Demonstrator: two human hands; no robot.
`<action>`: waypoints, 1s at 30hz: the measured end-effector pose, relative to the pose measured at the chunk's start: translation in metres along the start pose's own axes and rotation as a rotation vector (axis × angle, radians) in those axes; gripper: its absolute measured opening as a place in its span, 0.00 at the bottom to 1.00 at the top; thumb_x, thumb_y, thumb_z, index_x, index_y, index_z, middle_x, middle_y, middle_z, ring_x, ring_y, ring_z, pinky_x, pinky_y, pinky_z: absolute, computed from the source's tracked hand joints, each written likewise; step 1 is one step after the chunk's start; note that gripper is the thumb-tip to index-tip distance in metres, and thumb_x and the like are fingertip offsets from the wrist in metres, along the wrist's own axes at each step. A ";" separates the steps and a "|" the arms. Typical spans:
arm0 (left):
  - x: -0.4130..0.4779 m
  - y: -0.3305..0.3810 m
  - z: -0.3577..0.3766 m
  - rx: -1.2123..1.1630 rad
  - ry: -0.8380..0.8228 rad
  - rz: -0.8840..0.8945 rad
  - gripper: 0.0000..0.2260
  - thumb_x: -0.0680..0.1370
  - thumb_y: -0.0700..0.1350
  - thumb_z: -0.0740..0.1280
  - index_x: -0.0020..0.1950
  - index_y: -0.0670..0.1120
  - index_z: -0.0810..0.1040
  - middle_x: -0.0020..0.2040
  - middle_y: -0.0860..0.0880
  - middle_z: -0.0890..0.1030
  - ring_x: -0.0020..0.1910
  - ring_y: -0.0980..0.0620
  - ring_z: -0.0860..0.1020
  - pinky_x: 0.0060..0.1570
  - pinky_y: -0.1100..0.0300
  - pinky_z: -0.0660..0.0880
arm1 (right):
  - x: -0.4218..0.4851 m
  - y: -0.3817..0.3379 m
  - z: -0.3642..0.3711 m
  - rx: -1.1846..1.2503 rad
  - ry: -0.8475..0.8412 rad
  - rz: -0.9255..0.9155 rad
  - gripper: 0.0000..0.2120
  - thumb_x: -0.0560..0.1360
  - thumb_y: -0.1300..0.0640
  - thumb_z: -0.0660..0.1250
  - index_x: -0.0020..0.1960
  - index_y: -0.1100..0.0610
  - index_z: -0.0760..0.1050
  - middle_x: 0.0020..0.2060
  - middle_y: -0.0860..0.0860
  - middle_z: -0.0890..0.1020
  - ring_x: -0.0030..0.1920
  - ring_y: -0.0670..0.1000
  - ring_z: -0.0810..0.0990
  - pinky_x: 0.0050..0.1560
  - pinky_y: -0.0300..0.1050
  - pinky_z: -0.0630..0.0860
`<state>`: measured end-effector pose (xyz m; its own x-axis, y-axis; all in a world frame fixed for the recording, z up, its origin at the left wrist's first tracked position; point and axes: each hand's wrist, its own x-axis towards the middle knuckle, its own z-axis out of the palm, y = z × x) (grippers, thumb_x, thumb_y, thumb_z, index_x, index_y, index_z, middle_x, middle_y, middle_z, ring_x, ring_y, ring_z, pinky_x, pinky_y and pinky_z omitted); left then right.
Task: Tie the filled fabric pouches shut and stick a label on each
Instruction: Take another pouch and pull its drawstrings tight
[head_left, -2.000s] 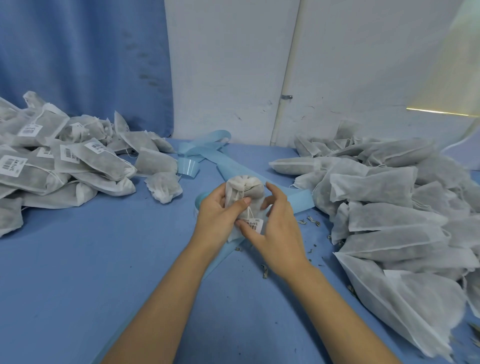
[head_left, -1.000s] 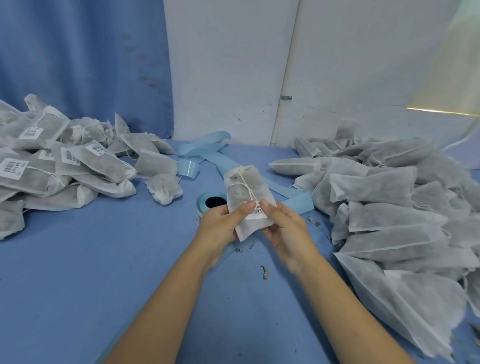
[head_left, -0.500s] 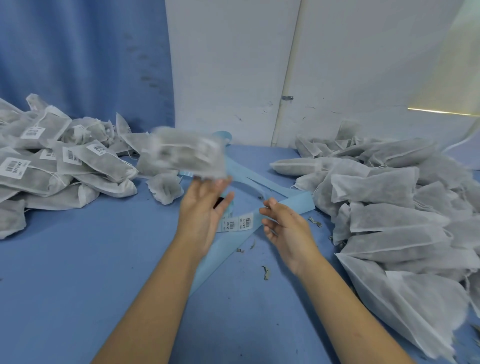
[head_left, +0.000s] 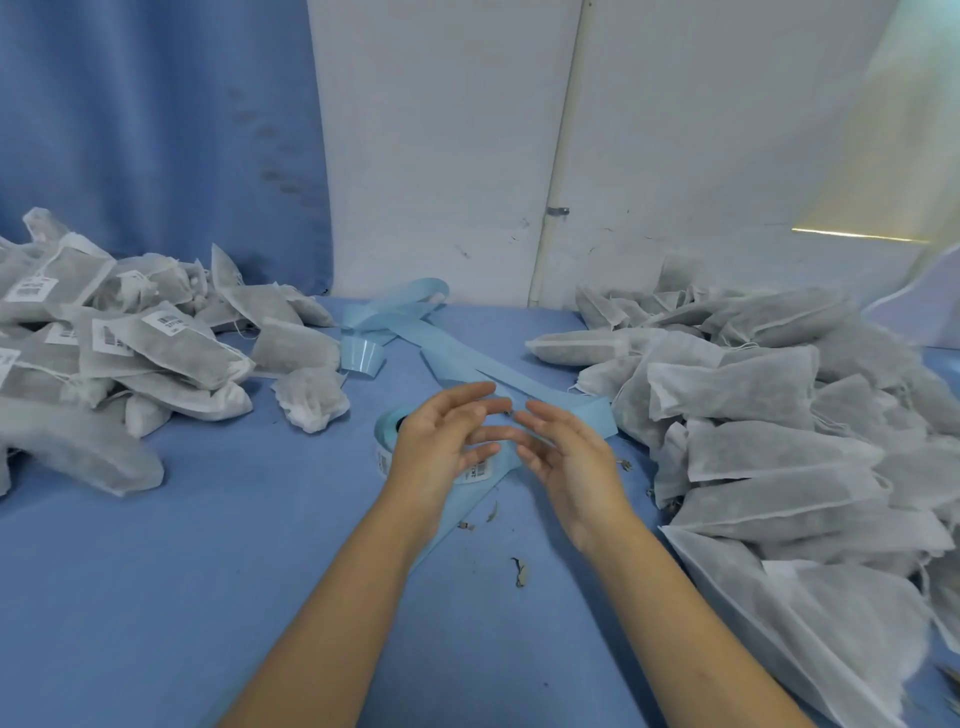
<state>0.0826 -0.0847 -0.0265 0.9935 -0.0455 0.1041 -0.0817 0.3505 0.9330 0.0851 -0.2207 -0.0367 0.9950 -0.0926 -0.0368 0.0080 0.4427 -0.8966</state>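
Note:
My left hand (head_left: 441, 441) and my right hand (head_left: 566, 457) hover side by side over the label roll (head_left: 387, 431), fingers relaxed, holding nothing. The roll's light blue backing strip (head_left: 467, 358) runs away toward the wall and carries white barcode labels (head_left: 479, 470) near my left fingers. A heap of tied, labelled pouches (head_left: 156, 343) lies at the left. One blurred pouch (head_left: 78, 452) lies at the heap's near edge. A large heap of unlabelled filled pouches (head_left: 769, 415) covers the right side.
The blue table (head_left: 208, 571) runs to a white wall and a blue curtain at the back. A single crumpled pouch (head_left: 311, 400) sits between the left heap and the roll. Small dried bits (head_left: 519, 571) are scattered near my right forearm.
The pouch I held with both hands, label pressed on, was tossed left toward the labelled heap. Both hands are empty and have come together over the label roll.

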 end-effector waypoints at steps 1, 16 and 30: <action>0.004 0.001 0.005 0.007 0.005 -0.005 0.09 0.80 0.37 0.61 0.55 0.45 0.78 0.46 0.49 0.85 0.41 0.53 0.83 0.40 0.65 0.78 | 0.006 -0.004 0.002 0.009 0.005 -0.021 0.08 0.77 0.66 0.63 0.54 0.60 0.77 0.48 0.55 0.83 0.45 0.50 0.82 0.46 0.37 0.80; 0.108 0.013 0.046 -0.071 0.307 -0.121 0.12 0.78 0.35 0.57 0.43 0.44 0.78 0.37 0.50 0.82 0.28 0.57 0.77 0.27 0.70 0.72 | 0.168 -0.036 0.001 -0.056 0.241 0.058 0.32 0.77 0.64 0.61 0.76 0.45 0.57 0.59 0.52 0.64 0.46 0.51 0.68 0.46 0.42 0.70; 0.121 0.008 0.041 -0.107 0.371 -0.204 0.13 0.77 0.35 0.56 0.42 0.45 0.78 0.36 0.51 0.82 0.32 0.56 0.76 0.30 0.68 0.71 | 0.190 -0.030 -0.013 0.298 0.452 0.171 0.12 0.79 0.64 0.60 0.61 0.61 0.69 0.63 0.56 0.71 0.68 0.54 0.69 0.68 0.49 0.66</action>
<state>0.1986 -0.1260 0.0075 0.9510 0.2084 -0.2282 0.1089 0.4651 0.8786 0.2723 -0.2629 -0.0226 0.8435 -0.3411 -0.4149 -0.0565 0.7117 -0.7002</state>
